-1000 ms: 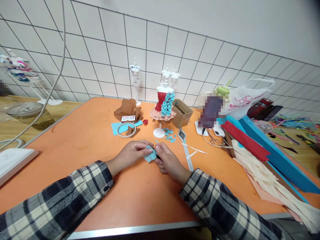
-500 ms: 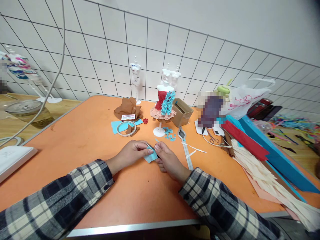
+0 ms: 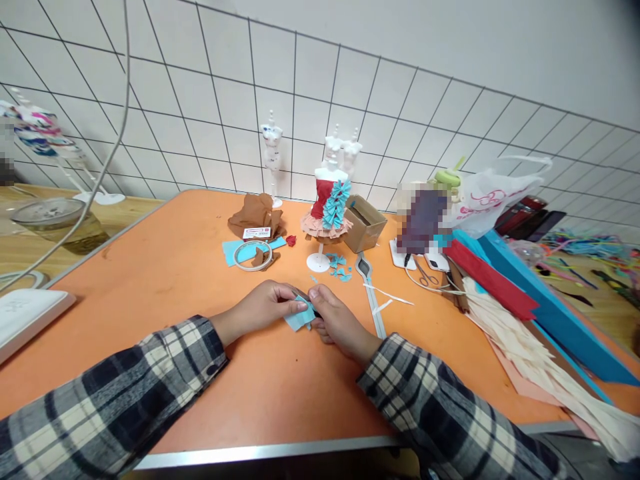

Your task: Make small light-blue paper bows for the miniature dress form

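Observation:
Between thumb and fingers, my left hand (image 3: 267, 307) pinches a small piece of light-blue crepe paper (image 3: 299, 319). My right hand (image 3: 337, 320) is closed around a slim dark tool (image 3: 315, 310), mostly hidden by the fingers, whose tip meets the paper. Its kind cannot be made out. Ahead of the hands stands a small white mannequin (image 3: 324, 173) on a round base, dressed in a red bodice (image 3: 323, 197), blue ruffles (image 3: 336, 205) and a pink ruffled skirt (image 3: 326, 227). Blue paper scraps (image 3: 341, 272) lie beside its base.
Left of the mannequin are brown paper (image 3: 255, 213), a hoop (image 3: 237, 263) and a white box (image 3: 257, 233). A cardboard box (image 3: 370, 233), a grey zipper-like strip (image 3: 373, 300) and scissors (image 3: 427, 275) lie to the right. Paper strips (image 3: 520, 353) cover the right side.
The blue paper has shifted slightly down and left, its lower edge now looking more uneven. Both hands keep nearly the same place and grip.

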Demonstrator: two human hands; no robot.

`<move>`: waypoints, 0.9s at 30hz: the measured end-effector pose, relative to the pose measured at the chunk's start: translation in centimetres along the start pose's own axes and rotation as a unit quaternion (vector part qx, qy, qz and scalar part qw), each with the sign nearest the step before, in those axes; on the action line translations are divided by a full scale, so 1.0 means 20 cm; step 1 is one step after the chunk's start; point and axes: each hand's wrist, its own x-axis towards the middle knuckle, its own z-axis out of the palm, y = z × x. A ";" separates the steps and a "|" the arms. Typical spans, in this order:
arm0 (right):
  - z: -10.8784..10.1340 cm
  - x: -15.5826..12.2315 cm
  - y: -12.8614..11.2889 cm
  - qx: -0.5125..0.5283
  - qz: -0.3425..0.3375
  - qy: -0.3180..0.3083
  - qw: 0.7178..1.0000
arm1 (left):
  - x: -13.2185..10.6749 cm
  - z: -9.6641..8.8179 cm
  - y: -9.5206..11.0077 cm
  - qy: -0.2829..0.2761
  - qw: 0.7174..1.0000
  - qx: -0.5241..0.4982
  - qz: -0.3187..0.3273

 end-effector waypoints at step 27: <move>-0.04 -0.01 -0.02 0.024 -0.030 -0.039 0.999 | -0.01 -0.03 0.02 0.033 0.995 -0.087 -0.047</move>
